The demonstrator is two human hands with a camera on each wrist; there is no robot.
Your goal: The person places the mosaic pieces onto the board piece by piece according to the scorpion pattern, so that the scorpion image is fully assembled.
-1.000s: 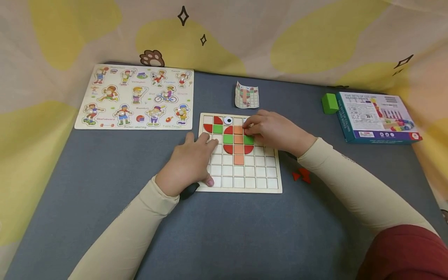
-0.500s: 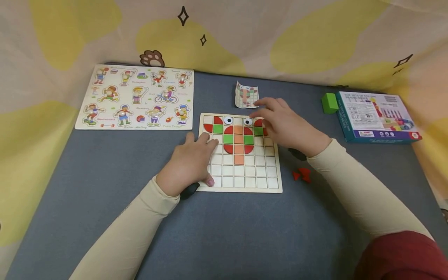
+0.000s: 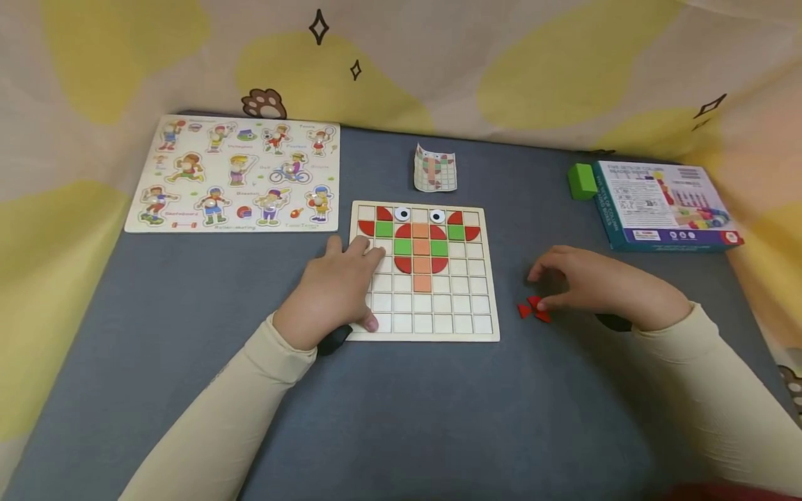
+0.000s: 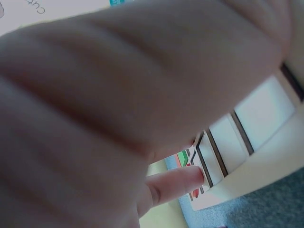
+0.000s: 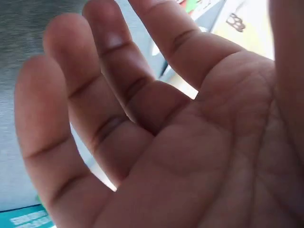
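A pale wooden grid board [image 3: 463,305] lies in the middle of the table, with red, green and orange pieces and two round eye pieces [image 3: 402,214] set in its upper cells. My left hand [image 3: 326,296] rests on the board's left edge, fingers spread and thumb near the lower corner. To the right of the board lies a small cluster of red pieces [image 3: 524,311], at least one triangular. Over it my right hand [image 3: 589,289] hovers with loosely bent fingers, its thumb tip at the cluster; whether it touches is unclear. The right wrist view shows nothing held in that hand [image 5: 180,156].
Behind the board stands a small curled pattern card [image 3: 435,169]. A picture puzzle board [image 3: 234,174] of sports figures lies at the back left. At the back right are a green block [image 3: 583,181] and a printed toy box [image 3: 667,205]. A patterned cloth [image 3: 401,62] hangs behind the table.
My right hand has left the board's upper right, moving right and nearer to me, to the red pieces. A second eye piece and red and green pieces there are uncovered. The left hand stays.
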